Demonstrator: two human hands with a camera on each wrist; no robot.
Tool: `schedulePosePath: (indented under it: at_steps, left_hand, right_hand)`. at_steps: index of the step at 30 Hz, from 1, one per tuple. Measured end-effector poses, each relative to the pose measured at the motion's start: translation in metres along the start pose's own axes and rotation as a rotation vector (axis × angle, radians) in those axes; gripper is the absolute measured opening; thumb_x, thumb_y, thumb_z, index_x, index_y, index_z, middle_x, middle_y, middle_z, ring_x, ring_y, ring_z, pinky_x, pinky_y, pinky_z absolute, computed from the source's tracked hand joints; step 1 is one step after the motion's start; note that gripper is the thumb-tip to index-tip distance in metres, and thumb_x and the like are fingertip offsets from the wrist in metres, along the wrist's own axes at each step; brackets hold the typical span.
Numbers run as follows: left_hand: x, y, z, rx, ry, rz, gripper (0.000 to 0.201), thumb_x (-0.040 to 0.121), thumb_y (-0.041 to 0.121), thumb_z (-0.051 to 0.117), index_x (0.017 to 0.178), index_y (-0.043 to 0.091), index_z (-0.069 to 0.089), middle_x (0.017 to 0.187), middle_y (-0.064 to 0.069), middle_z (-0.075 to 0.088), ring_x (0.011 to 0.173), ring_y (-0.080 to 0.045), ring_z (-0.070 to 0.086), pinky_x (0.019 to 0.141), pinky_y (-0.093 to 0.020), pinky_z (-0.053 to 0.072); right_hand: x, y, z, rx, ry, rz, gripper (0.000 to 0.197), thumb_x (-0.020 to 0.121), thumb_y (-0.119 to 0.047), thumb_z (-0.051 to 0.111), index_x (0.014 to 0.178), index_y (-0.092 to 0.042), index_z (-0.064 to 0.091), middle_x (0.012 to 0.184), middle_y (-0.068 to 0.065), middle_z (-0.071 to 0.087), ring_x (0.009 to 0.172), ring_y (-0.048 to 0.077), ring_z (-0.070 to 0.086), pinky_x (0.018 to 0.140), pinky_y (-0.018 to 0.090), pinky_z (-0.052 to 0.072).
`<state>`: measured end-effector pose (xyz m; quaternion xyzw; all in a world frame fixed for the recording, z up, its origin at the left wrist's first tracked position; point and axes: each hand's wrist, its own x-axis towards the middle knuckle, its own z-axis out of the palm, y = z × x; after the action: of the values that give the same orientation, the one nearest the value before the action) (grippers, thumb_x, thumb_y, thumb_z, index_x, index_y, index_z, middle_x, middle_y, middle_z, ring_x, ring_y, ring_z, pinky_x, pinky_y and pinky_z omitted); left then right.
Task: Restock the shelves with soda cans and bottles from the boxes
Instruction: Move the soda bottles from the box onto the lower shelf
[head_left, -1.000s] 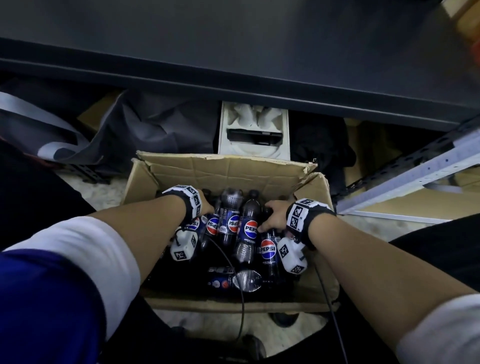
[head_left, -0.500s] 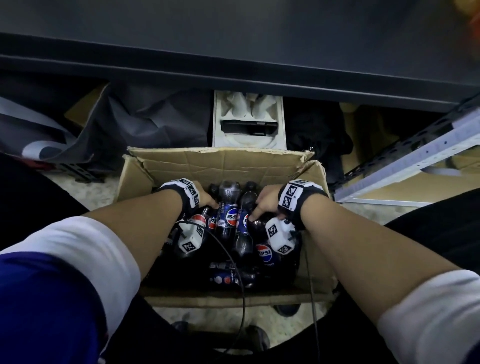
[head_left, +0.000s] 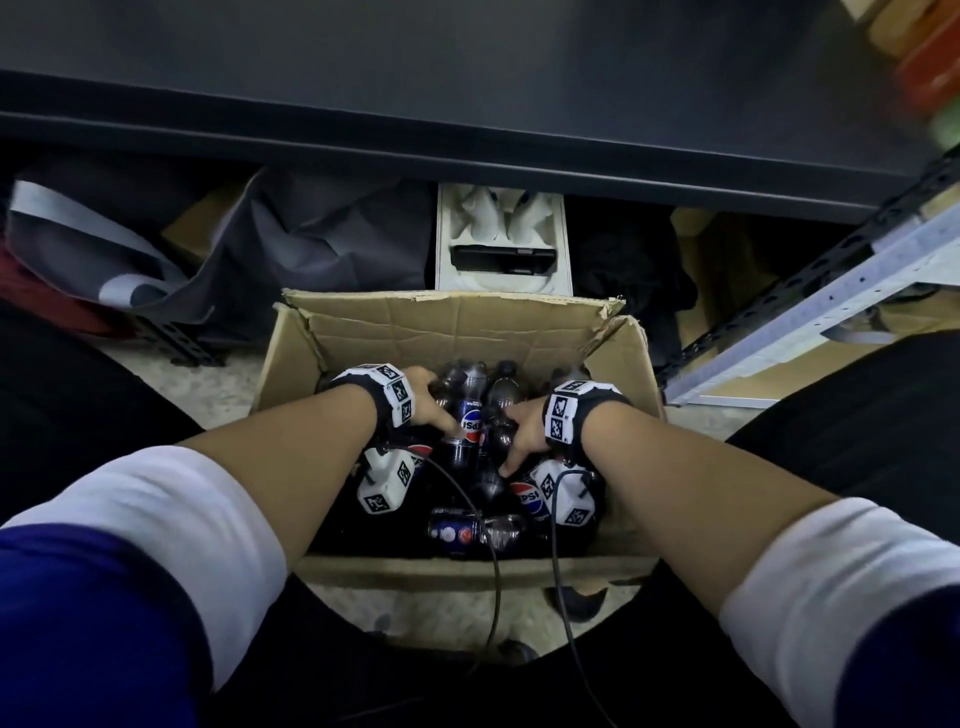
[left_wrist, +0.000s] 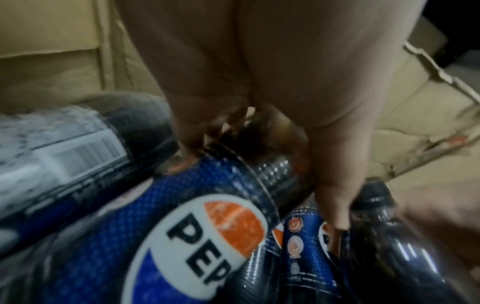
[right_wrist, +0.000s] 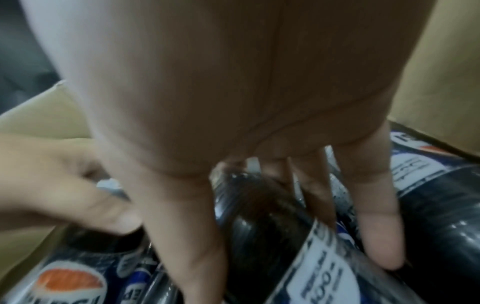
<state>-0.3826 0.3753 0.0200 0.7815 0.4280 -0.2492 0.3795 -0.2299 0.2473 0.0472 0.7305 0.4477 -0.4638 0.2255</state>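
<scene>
Both hands reach into the open cardboard box (head_left: 457, 322) at frame centre, packed with dark Pepsi bottles (head_left: 470, 415). The left hand (head_left: 428, 402) curls round a bottle labelled "PEP" (left_wrist: 207, 236), barcode beside it. The right hand (head_left: 524, 434) spreads its fingers (right_wrist: 374, 226) over another bottle (right_wrist: 272, 236).

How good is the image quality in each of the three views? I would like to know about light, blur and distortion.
Head view: dim, the inside of the cardboard box falls into shadow, wide-angle bending at the edges, upper right corner smeared. Left wrist view: motion blur, yet the Pepsi bottle label stays readable, with small glints on the plastic. Right wrist view: the right hand fills the frame, soft and blurred; labels below are hard to read.
</scene>
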Motion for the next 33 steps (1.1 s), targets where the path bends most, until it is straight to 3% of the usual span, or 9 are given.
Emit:
schedulePosePath:
  at_steps: [3, 6, 9, 13, 18, 24, 28, 31, 33]
  left_hand:
    - [-0.011, -0.004, -0.008, -0.045, 0.029, 0.003, 0.1, 0.051, 0.054, 0.092, 0.137, 0.016, 0.058, 0.129, -0.003, 0.066, 0.111, -0.025, 0.064, 0.101, -0.037, 0.052]
    - [-0.016, -0.011, -0.012, -0.12, 0.073, 0.009, 0.093, 0.034, 0.058, 0.087, 0.116, 0.019, 0.069, 0.104, -0.001, 0.074, 0.093, -0.022, 0.07, 0.091, -0.037, 0.057]
    - [-0.024, -0.011, -0.017, -0.226, 0.138, 0.011, 0.058, 0.051, 0.041, 0.092, 0.099, 0.016, 0.072, 0.094, -0.005, 0.075, 0.084, -0.022, 0.071, 0.083, -0.035, 0.059]
    - [-0.034, -0.002, -0.025, -0.313, 0.236, 0.05, 0.044, 0.056, 0.03, 0.093, 0.092, 0.016, 0.072, 0.086, -0.001, 0.075, 0.079, -0.019, 0.07, 0.072, -0.026, 0.054]
    - [-0.06, 0.014, -0.047, -0.355, 0.33, 0.148, 0.026, 0.066, 0.015, 0.089, 0.079, 0.02, 0.067, 0.072, 0.006, 0.069, 0.067, -0.012, 0.062, 0.056, -0.02, 0.044]
    - [-0.085, 0.027, -0.071, -0.318, 0.476, 0.239, 0.031, 0.063, 0.022, 0.09, 0.077, 0.025, 0.063, 0.076, 0.007, 0.069, 0.074, -0.013, 0.065, 0.063, -0.024, 0.048]
    - [-0.095, 0.036, -0.092, -0.41, 0.54, 0.326, 0.033, 0.059, 0.027, 0.093, 0.082, 0.022, 0.069, 0.078, 0.003, 0.074, 0.079, -0.02, 0.071, 0.076, -0.035, 0.059]
    - [-0.107, 0.044, -0.108, -0.53, 0.615, 0.402, 0.036, 0.068, 0.041, 0.09, 0.085, 0.016, 0.072, 0.08, 0.001, 0.076, 0.079, -0.021, 0.073, 0.079, -0.038, 0.06]
    - [-0.118, 0.052, -0.12, -0.572, 0.656, 0.447, 0.037, 0.07, 0.042, 0.088, 0.086, 0.012, 0.072, 0.081, 0.0, 0.076, 0.08, -0.02, 0.073, 0.081, -0.04, 0.06]
  right_hand:
    - [-0.006, 0.002, -0.004, 0.068, 0.01, -0.008, 0.103, 0.077, -0.049, 0.082, 0.157, -0.015, 0.027, 0.159, 0.004, 0.036, 0.141, 0.027, 0.04, 0.114, 0.039, 0.038]
    - [-0.012, 0.003, -0.013, 0.197, 0.102, -0.046, 0.104, 0.072, -0.049, 0.086, 0.156, -0.018, 0.032, 0.156, 0.002, 0.042, 0.139, 0.025, 0.044, 0.114, 0.036, 0.038]
    - [-0.025, 0.005, -0.024, 0.333, 0.198, -0.115, 0.085, 0.07, -0.044, 0.088, 0.143, -0.025, 0.049, 0.14, -0.002, 0.059, 0.125, 0.023, 0.057, 0.109, 0.038, 0.044]
    - [-0.043, 0.004, -0.029, 0.47, 0.38, -0.212, 0.055, 0.069, -0.039, 0.088, 0.116, -0.03, 0.063, 0.111, -0.008, 0.071, 0.102, 0.017, 0.065, 0.098, 0.034, 0.049]
    - [-0.054, -0.002, -0.033, 0.639, 0.652, -0.221, 0.04, 0.064, -0.039, 0.086, 0.096, -0.027, 0.066, 0.091, -0.008, 0.073, 0.087, 0.014, 0.068, 0.088, 0.034, 0.056]
    - [-0.069, -0.002, -0.034, 0.885, 0.867, -0.284, 0.035, 0.068, -0.022, 0.087, 0.086, -0.028, 0.057, 0.087, -0.004, 0.07, 0.087, 0.017, 0.066, 0.084, 0.034, 0.055]
    - [-0.078, -0.001, -0.045, 0.951, 0.983, -0.351, 0.032, 0.065, -0.03, 0.086, 0.083, -0.021, 0.061, 0.08, -0.002, 0.071, 0.081, 0.018, 0.068, 0.081, 0.04, 0.058]
    - [-0.088, 0.002, -0.062, 1.029, 1.061, -0.378, 0.037, 0.054, -0.04, 0.083, 0.079, -0.019, 0.065, 0.077, -0.001, 0.072, 0.076, 0.017, 0.07, 0.078, 0.043, 0.06]
    - [-0.099, 0.005, -0.076, 1.087, 1.073, -0.411, 0.039, 0.051, -0.039, 0.082, 0.08, -0.017, 0.067, 0.078, 0.0, 0.074, 0.076, 0.018, 0.072, 0.078, 0.045, 0.061]
